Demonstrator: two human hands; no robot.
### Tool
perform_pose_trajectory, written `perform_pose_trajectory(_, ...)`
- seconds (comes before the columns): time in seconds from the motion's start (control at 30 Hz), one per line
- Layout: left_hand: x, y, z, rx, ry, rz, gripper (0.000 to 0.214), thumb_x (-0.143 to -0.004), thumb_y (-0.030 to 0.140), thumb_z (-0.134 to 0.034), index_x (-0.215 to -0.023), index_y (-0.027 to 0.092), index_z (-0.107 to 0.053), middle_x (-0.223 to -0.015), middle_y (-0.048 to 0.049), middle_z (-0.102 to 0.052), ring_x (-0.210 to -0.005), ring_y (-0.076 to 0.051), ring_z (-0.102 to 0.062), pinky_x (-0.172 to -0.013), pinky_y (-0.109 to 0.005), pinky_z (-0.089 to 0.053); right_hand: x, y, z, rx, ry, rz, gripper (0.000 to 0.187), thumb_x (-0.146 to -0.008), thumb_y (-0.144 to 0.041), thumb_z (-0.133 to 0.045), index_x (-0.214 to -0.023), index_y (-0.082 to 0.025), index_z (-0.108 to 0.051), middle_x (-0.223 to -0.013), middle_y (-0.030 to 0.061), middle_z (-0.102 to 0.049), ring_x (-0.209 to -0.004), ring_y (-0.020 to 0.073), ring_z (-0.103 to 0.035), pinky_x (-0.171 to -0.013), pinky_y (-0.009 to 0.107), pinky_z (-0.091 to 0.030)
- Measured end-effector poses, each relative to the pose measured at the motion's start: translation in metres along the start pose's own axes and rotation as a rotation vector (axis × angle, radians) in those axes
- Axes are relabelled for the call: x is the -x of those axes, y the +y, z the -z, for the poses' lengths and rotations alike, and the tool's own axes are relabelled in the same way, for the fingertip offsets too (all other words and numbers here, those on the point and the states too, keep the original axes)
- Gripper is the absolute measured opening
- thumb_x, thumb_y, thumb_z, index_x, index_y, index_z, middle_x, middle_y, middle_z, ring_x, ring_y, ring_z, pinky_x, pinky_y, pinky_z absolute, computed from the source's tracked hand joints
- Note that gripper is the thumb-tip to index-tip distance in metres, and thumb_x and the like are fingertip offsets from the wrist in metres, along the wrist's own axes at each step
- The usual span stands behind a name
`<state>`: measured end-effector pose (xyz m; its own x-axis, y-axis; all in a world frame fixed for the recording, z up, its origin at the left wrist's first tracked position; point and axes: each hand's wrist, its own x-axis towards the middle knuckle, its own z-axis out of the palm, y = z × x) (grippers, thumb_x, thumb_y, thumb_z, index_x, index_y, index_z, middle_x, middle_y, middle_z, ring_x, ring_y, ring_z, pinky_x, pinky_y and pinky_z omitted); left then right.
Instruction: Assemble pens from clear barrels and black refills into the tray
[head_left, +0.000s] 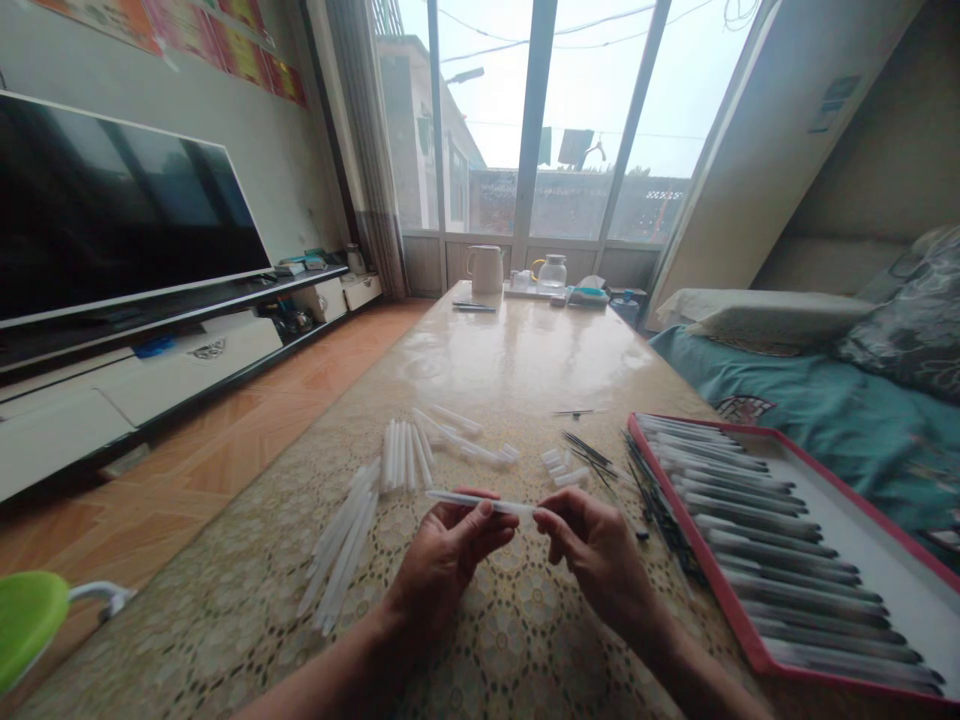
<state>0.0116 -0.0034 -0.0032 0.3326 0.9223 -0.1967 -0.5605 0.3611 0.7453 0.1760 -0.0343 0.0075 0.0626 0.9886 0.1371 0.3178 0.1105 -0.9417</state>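
Observation:
Between both hands, level above the table, is a slim translucent white pen barrel (514,507). My left hand (442,555) is closed around its middle, thumb on top. At its right end, my right hand (596,550) is closed in a pinch; any small part between those fingertips is hidden. Left of the hands lie bundles of loose white barrels (341,550), with more barrels (405,455) just beyond. Several clear pen caps (559,467) sit past my right hand, beside thin dark refills (592,452). More black refills (660,505) lie along the box.
A pink-rimmed box (709,590) with a row of capped pens (787,560) stands at the right. At the table's far end are a kettle (486,270), a glass jug (553,273) and a tissue pack (589,293). A green stool (30,620) is at lower left.

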Motion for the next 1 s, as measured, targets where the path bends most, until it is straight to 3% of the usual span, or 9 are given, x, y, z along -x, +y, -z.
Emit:
perform_pose_trajectory(0.2, -0.002, -0.002, 0.001, -0.047, -0.029, -0.007, 0.017, -0.068, 0.02, -0.072, -0.081, 0.013, -0.064, -0.071, -0.0076, -0.073, -0.071, -0.018, -0.069, -0.071, -0.027, -0.053, 0.0, 0.005, 0.002, 0.242, -0.04, 0.101, 0.041, -0.091, -0.044, -0.035, -0.064, -0.018, -0.051, -0.056, -0.0019, -0.051, -0.046, 0.0093, -0.049, -0.048, 0.02, -0.036)
perform_pose_trajectory(0.3, -0.002, -0.002, 0.001, -0.033, -0.007, -0.018, 0.017, -0.068, 0.02, -0.073, -0.08, 0.013, -0.064, -0.072, -0.0065, -0.073, -0.071, -0.017, -0.068, -0.072, -0.027, -0.053, 0.002, 0.0, 0.005, 0.317, -0.058, 0.122, 0.032, -0.091, -0.042, -0.035, -0.078, -0.019, -0.054, -0.062, -0.0013, -0.058, -0.048, 0.0101, -0.052, -0.05, 0.02, -0.036)
perform_pose_trajectory(0.43, -0.001, -0.001, 0.0, -0.032, 0.01, -0.028, 0.017, -0.067, 0.02, -0.073, -0.078, 0.012, -0.064, -0.07, -0.0056, -0.072, -0.069, -0.016, -0.068, -0.071, -0.027, -0.053, 0.004, -0.005, 0.007, 0.344, -0.097, 0.134, 0.016, -0.089, -0.035, -0.042, -0.087, -0.021, -0.049, -0.068, -0.0014, -0.062, -0.051, 0.0106, -0.054, -0.05, 0.019, -0.037)
perform_pose_trajectory(0.67, 0.001, -0.002, -0.001, -0.074, -0.016, -0.021, 0.019, -0.067, 0.022, -0.073, -0.08, 0.012, -0.065, -0.07, -0.0078, -0.072, -0.069, -0.018, -0.068, -0.069, -0.027, -0.053, 0.005, 0.003, 0.003, 0.336, -0.116, 0.086, 0.041, -0.094, -0.041, -0.024, -0.067, -0.02, -0.046, -0.053, -0.0013, -0.059, -0.041, 0.0095, -0.049, -0.047, 0.02, -0.034)
perform_pose_trajectory(0.87, -0.001, -0.002, 0.0, -0.052, 0.002, -0.038, 0.016, -0.069, 0.02, -0.072, -0.08, 0.013, -0.064, -0.071, -0.0068, -0.073, -0.069, -0.017, -0.068, -0.07, -0.027, -0.053, 0.004, -0.004, 0.006, 0.355, -0.13, 0.102, 0.025, -0.091, -0.042, -0.036, -0.086, -0.021, -0.049, -0.062, -0.0025, -0.063, -0.044, 0.0097, -0.051, -0.049, 0.02, -0.036)
perform_pose_trajectory(1.0, -0.002, -0.002, 0.001, -0.062, -0.036, -0.017, 0.017, -0.068, 0.021, -0.072, -0.081, 0.012, -0.064, -0.072, -0.0082, -0.073, -0.071, -0.018, -0.068, -0.069, -0.028, -0.053, 0.003, -0.003, 0.006, 0.326, -0.156, 0.08, 0.041, -0.094, -0.043, -0.025, -0.067, -0.02, -0.047, -0.052, -0.0024, -0.058, -0.039, 0.009, -0.047, -0.048, 0.02, -0.035)
